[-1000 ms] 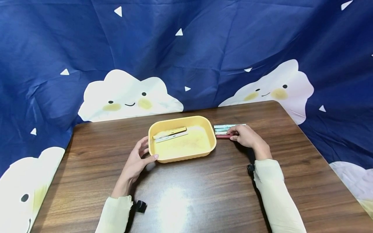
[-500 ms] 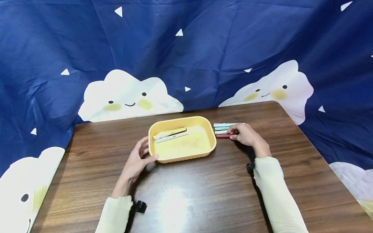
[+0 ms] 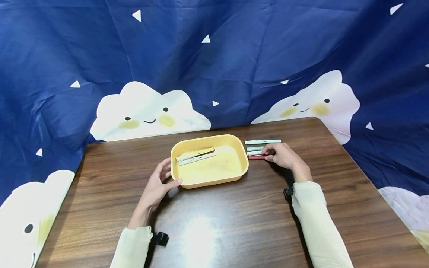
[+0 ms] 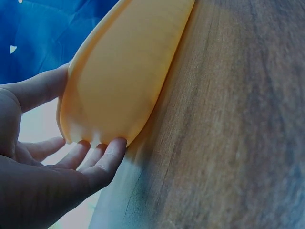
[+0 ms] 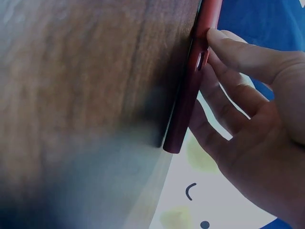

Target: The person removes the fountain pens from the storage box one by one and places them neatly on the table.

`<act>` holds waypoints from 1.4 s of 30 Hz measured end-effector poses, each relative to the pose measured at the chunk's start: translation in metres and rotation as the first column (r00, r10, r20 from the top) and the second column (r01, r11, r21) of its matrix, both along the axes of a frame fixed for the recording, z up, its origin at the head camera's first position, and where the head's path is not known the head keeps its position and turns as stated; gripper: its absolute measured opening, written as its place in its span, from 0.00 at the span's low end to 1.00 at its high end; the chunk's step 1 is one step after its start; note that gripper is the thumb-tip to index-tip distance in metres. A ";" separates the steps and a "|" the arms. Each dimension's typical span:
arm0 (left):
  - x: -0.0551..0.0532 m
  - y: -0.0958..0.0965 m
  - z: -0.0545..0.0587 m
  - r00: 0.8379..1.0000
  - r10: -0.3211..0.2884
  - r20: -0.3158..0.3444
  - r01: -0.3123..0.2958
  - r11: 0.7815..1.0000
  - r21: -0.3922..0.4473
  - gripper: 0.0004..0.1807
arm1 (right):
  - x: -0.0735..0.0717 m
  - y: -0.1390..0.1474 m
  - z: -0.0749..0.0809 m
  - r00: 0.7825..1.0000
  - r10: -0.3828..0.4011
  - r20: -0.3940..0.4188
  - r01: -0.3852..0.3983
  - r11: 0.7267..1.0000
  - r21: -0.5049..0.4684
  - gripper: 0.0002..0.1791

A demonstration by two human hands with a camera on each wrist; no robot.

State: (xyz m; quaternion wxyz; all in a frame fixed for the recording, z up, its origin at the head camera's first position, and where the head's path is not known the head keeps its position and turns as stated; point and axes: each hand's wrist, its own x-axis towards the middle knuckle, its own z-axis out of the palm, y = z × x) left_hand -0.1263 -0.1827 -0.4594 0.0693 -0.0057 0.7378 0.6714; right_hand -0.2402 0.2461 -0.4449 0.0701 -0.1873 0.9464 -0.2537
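Note:
In the head view, my left hand [image 3: 156, 186] holds the left end of a yellow tray [image 3: 209, 182], thumb at its front corner, fingers against its end wall. A yellow pen [image 3: 204, 151] and a white pen [image 3: 197, 159] with clips lie inside the tray. To its right, my right hand [image 3: 285, 156] pinches a red pen [image 3: 256, 157]; the thumb presses its near side in the right wrist view. Beside the red pen lie a white pen [image 3: 254, 153] and a teal pen [image 3: 254, 148], their right ends hidden by my fingers. A pale blue pen [image 3: 263, 142] lies apart, farther back.
Everything stands on a brown wooden table [image 3: 234, 223] with a bright reflection near its front. Behind and beside it hangs a blue curtain [image 3: 231, 56] printed with clouds and triangles. The tray's right end is close to the pens' left ends.
The pale blue pen has shifted back, away from the teal pen, leaving a gap. Both hands and the tray stay nearly where they were.

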 end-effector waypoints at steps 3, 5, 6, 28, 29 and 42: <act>0.001 0.000 0.000 1.000 0.003 0.005 -0.003 1.000 -0.011 0.47 | 0.001 -0.001 0.001 1.000 -0.008 -0.002 0.008 1.000 -0.019 0.07; 0.002 0.000 0.000 1.000 0.006 0.006 -0.006 1.000 -0.014 0.47 | 0.002 -0.002 0.001 1.000 -0.015 -0.005 0.014 0.999 -0.032 0.07; 0.002 0.000 -0.001 1.000 0.007 0.006 -0.007 1.000 -0.015 0.47 | 0.003 -0.002 0.001 1.000 -0.015 -0.009 0.015 0.999 -0.036 0.07; 0.001 0.002 0.003 1.000 0.009 0.010 -0.009 1.000 -0.003 0.46 | 0.018 -0.028 0.028 0.980 -0.019 -0.197 -0.008 0.991 -0.135 0.09; 0.001 0.001 0.003 1.000 0.010 0.010 -0.010 1.000 -0.004 0.46 | 0.019 -0.031 0.029 0.979 -0.019 -0.201 -0.010 0.990 -0.143 0.09; 0.001 0.001 0.002 1.000 0.005 0.012 -0.005 1.000 -0.003 0.46 | 0.028 -0.070 0.046 0.979 0.055 -0.197 -0.102 0.967 -0.234 0.12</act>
